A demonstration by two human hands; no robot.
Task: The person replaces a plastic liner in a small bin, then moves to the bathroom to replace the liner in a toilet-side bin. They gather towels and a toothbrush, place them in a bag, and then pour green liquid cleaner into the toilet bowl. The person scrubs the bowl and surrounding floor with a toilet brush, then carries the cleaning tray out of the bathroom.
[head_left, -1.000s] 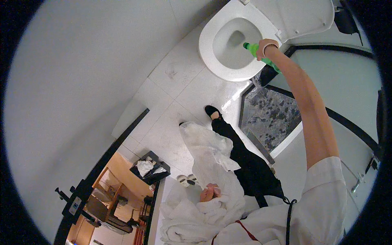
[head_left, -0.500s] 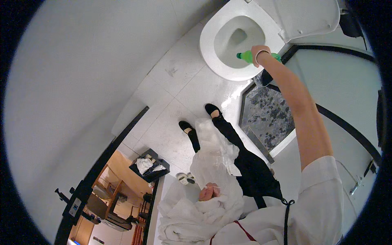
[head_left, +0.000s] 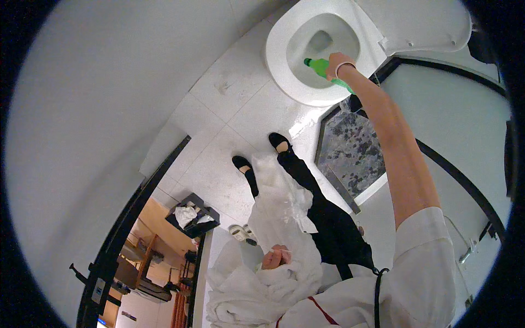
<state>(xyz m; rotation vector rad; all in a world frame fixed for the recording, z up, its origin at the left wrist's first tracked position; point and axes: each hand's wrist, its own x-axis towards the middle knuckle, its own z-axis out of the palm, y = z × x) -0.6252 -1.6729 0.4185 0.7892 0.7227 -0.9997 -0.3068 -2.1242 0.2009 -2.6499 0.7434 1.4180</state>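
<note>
My right hand [head_left: 338, 64] is wrapped round the middle of a green plastic bottle [head_left: 318, 66] with a dark green cap. It holds the bottle slantwise over the bowl of a white toilet [head_left: 278, 60], the cap end toward the far left and the base toward the near right rim. Low in the view, my left hand [head_left: 278, 257] has its fingers curled at the top of a crinkled, clear plastic bag [head_left: 281, 205] that hangs in front of my legs. A bundle of white cloth [head_left: 240, 292] rests against the left arm and covers most of it.
The toilet lid [head_left: 421, 24] stands raised. A glass shower enclosure [head_left: 454, 109] with black frame and a dark mottled floor panel [head_left: 353, 147] is at the right. At the left are a black-edged door [head_left: 123, 227], a dark bin [head_left: 194, 216] with white waste, and pale shoes [head_left: 240, 234].
The right hand has moved slightly left and farther over the bowl, and the bottle has turned from nearly level to slanting. My left hand keeps its hold. The whole view has shifted slightly.
</note>
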